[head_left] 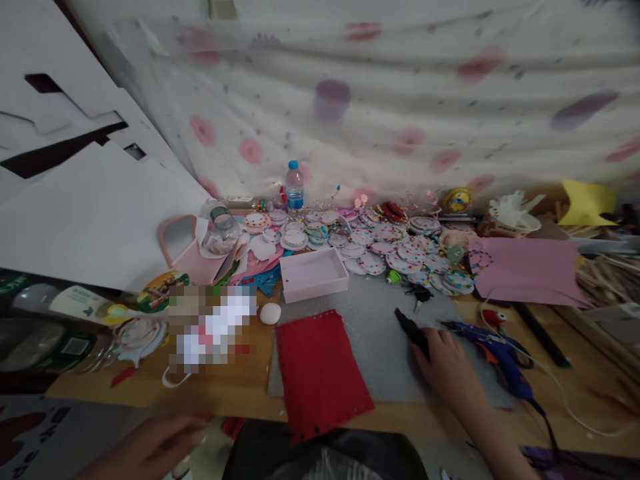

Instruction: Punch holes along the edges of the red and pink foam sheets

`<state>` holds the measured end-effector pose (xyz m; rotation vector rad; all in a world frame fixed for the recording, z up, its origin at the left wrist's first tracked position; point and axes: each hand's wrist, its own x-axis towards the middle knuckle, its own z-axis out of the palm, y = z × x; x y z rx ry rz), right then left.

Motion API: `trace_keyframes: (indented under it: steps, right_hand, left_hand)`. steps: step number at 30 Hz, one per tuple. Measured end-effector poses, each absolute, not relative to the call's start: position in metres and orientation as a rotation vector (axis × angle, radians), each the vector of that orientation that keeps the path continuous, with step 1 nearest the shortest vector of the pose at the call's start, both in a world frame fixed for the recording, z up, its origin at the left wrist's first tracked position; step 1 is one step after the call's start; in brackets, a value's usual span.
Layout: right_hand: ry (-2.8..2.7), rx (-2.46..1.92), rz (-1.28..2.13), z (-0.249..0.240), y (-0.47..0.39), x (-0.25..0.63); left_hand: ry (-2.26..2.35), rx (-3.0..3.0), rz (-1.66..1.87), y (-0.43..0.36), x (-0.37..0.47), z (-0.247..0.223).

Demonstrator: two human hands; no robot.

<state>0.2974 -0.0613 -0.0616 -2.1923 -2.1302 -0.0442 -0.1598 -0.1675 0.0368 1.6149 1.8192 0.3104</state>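
Note:
A red cloth (323, 373) with small holes or dots along its edges lies on a grey mat (370, 307) and hangs over the table's front edge. Right of it, my right hand (443, 360) is closed on a black tool (413, 332) whose tip points up and left over the mat. My left hand (167, 443) is blurred at the lower left, low by the table's front edge, and its fingers are smeared. Behind the cloth stands an open white box (314, 273). A white round object (271, 314) sits left of the cloth.
Many decorated white discs (385, 247) are heaped behind the mat, beside a water bottle (295, 188). At the right lie a blue glue gun (505, 363) with its cord, keys (418, 293) and a pink sheet (525, 270). Large bottles (55, 340) lie at the left.

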Motion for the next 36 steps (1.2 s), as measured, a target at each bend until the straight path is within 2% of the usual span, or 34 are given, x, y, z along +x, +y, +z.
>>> trace_keyframes:
  steps: [2,4,8,13,19,36]
  right_hand:
    - [-2.109,-2.140,0.004,-0.059,-0.062,0.294]
    - [-2.036,-2.040,0.118,-0.054,-0.065,0.288]
    - [-1.897,-1.829,0.459,-0.043,-0.078,0.270]
    - [-2.021,-1.620,0.611,-0.041,-0.082,0.237]
    - [-2.102,-1.687,0.768,-0.039,-0.067,0.194]
    - [-2.337,-2.058,0.529,-0.024,-0.062,0.161]
  left_hand:
    - [1.390,1.794,0.161,-0.132,-0.123,0.039]
    - [1.177,2.021,0.274,-0.094,-0.079,0.035]
    - [1.113,2.477,0.273,-0.040,-0.016,0.001]
    - [1.208,2.676,0.227,-0.022,-0.003,-0.044]
    - [1.211,2.721,0.284,-0.023,-0.004,-0.048]
    - [1.187,2.686,0.276,-0.020,-0.003,-0.047]
